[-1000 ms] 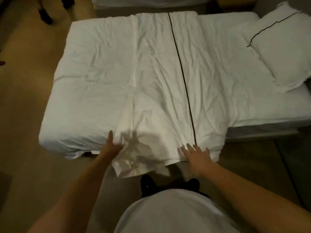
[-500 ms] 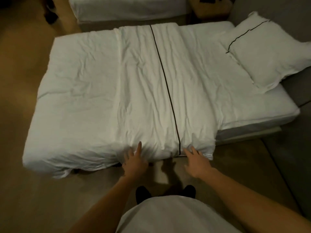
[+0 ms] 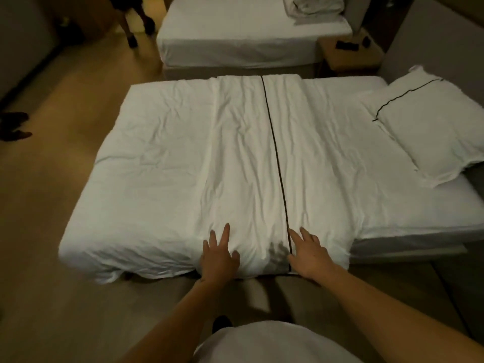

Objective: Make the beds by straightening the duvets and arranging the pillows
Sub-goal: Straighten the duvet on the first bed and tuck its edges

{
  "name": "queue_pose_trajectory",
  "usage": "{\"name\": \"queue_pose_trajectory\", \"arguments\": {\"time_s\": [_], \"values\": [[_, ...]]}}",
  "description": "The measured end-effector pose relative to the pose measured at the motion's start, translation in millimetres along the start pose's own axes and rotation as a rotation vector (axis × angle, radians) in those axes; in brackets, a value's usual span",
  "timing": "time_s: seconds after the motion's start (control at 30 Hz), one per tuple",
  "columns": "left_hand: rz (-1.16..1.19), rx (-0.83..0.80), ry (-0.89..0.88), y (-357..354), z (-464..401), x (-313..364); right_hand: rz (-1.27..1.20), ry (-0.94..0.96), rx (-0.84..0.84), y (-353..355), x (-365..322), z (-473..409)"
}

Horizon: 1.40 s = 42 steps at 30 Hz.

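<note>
A white duvet (image 3: pixel 162 163) with a thin dark stripe covers the near bed, its top part folded back across the middle. My left hand (image 3: pixel 218 258) lies flat with spread fingers on the folded band at the near edge. My right hand (image 3: pixel 307 254) presses flat just right of the dark stripe. A white pillow (image 3: pixel 429 127) with dark piping rests at the right end of the bed, on the bare sheet (image 3: pixel 408 213).
A second bed (image 3: pixel 235 40) stands beyond, with a crumpled duvet or pillow pile (image 3: pixel 314 7) at its right end. A wooden nightstand (image 3: pixel 351 55) sits between the beds at right. A person's legs (image 3: pixel 136 19) stand at far left; shoes (image 3: pixel 14 125) at the left edge.
The hanging flap of duvet at the near edge has been tucked up and smoothed. My left hand let go of it, slid right and up onto the bed; both hands now lie flat.
</note>
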<state>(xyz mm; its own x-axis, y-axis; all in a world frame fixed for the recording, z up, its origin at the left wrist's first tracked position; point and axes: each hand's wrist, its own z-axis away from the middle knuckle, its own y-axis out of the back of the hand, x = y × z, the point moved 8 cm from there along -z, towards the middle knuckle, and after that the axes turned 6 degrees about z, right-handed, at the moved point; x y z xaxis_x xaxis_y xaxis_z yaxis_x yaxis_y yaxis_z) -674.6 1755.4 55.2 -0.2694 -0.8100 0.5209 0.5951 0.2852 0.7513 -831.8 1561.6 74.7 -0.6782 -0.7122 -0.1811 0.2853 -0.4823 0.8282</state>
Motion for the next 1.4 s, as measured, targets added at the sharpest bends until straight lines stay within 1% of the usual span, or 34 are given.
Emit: {"name": "queue_pose_trajectory", "arguments": {"time_s": [0.13,0.27,0.37,0.47,0.63,0.83,1.0,1.1,1.3,1.4], "values": [[0.086,0.020,0.094,14,11,-46,0.019,0.036,-0.036,-10,-23,-6],[0.299,0.023,0.151,28,22,-96,0.034,0.067,-0.068,-25,-58,-11],[0.392,0.046,0.215,40,30,-138,0.040,0.092,-0.084,-38,-90,-14],[0.388,0.054,0.268,51,35,-176,0.032,0.120,-0.108,-55,-124,-19],[0.357,0.044,0.314,62,37,-212,-0.004,0.118,-0.157,-83,-158,-22],[0.370,-0.006,0.347,55,15,-210,-0.019,0.130,-0.179,-92,-164,-35],[0.382,-0.010,0.364,51,-17,-199,-0.041,0.120,-0.214,-86,-159,-72],[0.399,-0.020,0.406,50,-39,-200,-0.052,0.139,-0.253,-80,-162,-101],[0.252,-0.069,0.427,49,-85,-197,-0.072,0.199,-0.270,-65,-172,-157],[0.228,-0.085,0.432,36,-109,-196,-0.112,0.220,-0.209,-62,-179,-185]]}}
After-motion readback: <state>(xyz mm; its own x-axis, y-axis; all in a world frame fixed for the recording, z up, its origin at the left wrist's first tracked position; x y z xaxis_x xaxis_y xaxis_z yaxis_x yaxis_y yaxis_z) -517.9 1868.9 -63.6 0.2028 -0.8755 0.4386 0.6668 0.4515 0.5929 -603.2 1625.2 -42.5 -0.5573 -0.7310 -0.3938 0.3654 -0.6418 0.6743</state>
